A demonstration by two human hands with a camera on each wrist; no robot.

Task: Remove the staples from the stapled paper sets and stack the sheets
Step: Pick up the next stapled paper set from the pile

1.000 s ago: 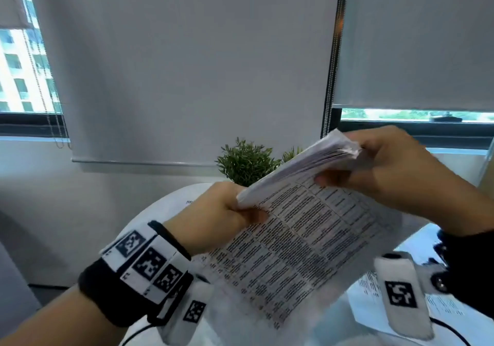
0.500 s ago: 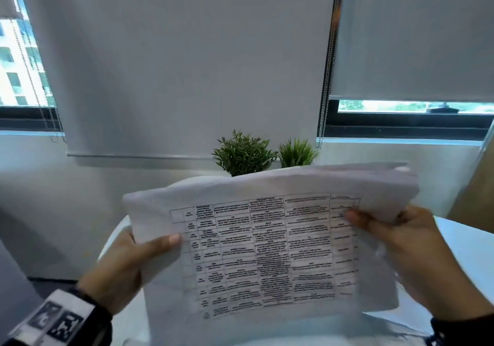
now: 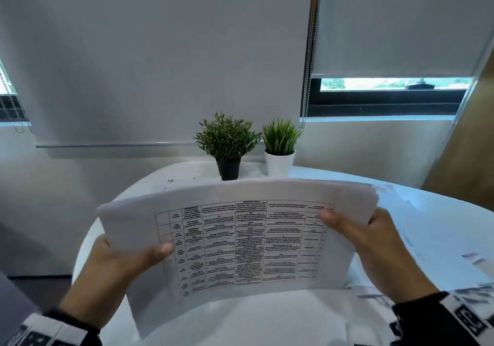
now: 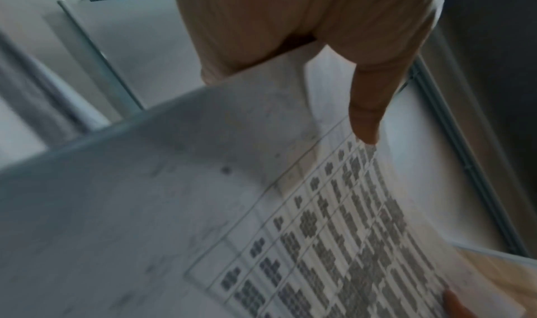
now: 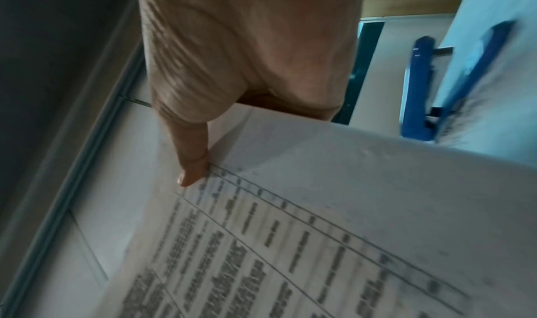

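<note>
A paper set [image 3: 238, 238] printed with a table is held up over the white round table [image 3: 187, 174], its printed face toward me and its top edge bowed. My left hand [image 3: 125, 262] grips its left edge, thumb on the front and fingers hidden behind. My right hand [image 3: 374, 241] grips the right edge the same way. The left wrist view shows the thumb [image 4: 366, 116] pressing the paper set [image 4: 334, 242]. The right wrist view shows the other thumb [image 5: 191, 162] on the paper set [image 5: 334, 231]. No staple can be made out.
Two small potted plants, one in a black pot [image 3: 228, 169] and one in a white pot [image 3: 279, 165], stand at the table's far edge. Loose printed sheets [image 3: 438, 249] lie on the table at the right. A blue chair [image 5: 418, 89] appears beyond the table.
The paper set was held tilted with its corner pinched in my right hand; both hands have since turned it square and lowered it, one hand on each side edge.
</note>
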